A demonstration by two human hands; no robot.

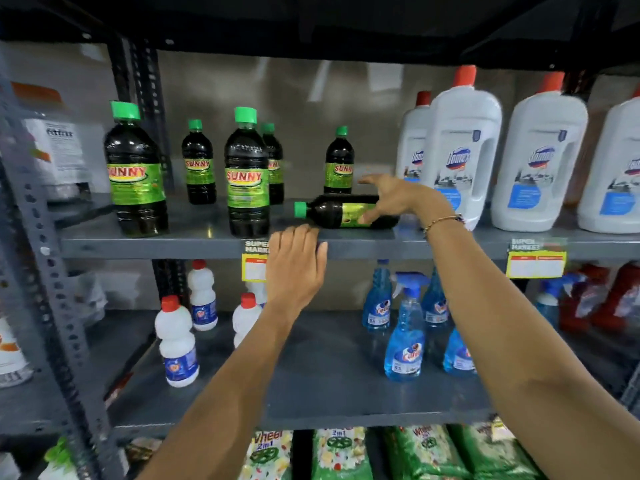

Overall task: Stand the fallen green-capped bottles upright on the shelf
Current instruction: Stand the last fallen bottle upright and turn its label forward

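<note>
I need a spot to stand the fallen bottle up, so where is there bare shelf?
Bare shelf lies around the fallen bottle, between the front upright Sunny bottle and the white jugs. A smaller gap sits between the leftmost Sunny bottle and that front one. The jugs on the right stand crowded.

Matt grey metal shelf, glossy dark plastic fallen bottle, smooth white plastic jugs
</note>
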